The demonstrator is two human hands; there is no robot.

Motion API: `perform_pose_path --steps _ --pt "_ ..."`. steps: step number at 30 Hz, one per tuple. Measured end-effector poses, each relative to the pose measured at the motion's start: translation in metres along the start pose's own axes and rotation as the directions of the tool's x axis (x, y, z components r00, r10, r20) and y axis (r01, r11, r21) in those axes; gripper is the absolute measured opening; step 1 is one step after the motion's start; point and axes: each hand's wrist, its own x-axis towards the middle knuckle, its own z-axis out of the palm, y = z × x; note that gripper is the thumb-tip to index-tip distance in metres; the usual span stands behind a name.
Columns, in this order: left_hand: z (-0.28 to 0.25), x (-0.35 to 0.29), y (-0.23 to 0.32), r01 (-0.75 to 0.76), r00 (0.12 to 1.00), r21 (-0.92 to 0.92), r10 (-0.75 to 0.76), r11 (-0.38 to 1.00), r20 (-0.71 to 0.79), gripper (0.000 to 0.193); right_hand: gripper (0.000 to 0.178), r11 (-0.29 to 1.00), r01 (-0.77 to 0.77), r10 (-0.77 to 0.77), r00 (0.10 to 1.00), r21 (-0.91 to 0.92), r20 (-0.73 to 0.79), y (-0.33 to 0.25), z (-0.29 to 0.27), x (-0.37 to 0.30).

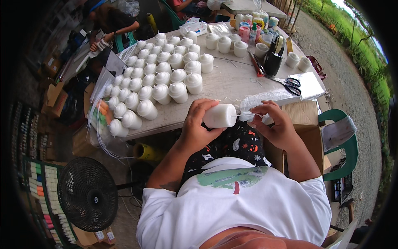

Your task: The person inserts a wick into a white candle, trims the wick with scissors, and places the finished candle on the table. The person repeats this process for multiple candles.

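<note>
My left hand (200, 123) is closed around a white pillar candle (221, 115), tilted on its side over the near edge of the table (226, 83). A short wick sticks out of the candle's end toward the right. Just beside that end is my right hand (274, 123), its thumb and fingertips drawn together. What sits between those fingertips, if anything, is too small to make out. Behind them lies a sheet of clear plastic (253, 102). On the table's left half stand many white candles (162, 78) in close rows, with wicks showing on top.
Scissors (290, 85), a black tape dispenser (274, 54) and a red-handled tool (258, 65) lie to the right. Jars and bottles (253, 33) stand farther back. A cardboard box (304, 124) and green chair (350, 145) are at right, a black fan (88, 194) lower left. Another person (110, 25) sits far left.
</note>
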Motion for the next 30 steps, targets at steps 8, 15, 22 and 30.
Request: perform_pose_path --steps 8,15,22,30 --pt "0.007 0.001 0.009 0.048 0.995 -0.028 -0.045 0.998 0.091 0.066 0.013 0.995 0.022 -0.015 0.998 0.099 -0.067 0.025 0.015 -0.001" --pt "0.013 0.005 0.011 0.01 0.997 0.088 -0.017 0.996 0.076 0.076 0.016 0.832 -0.172 0.216 0.976 0.527 -0.023 0.056 0.037 -0.019" --pt "0.023 -0.003 -0.006 0.146 0.985 -0.056 -0.14 0.988 0.104 0.076 0.066 0.39 -0.351 0.354 0.911 0.851 0.213 0.055 0.047 -0.027" --pt "0.029 -0.007 -0.013 0.42 0.897 -0.563 -0.421 0.712 0.137 0.092 0.063 0.184 -0.281 0.42 0.889 0.942 0.183 0.059 0.067 -0.022"
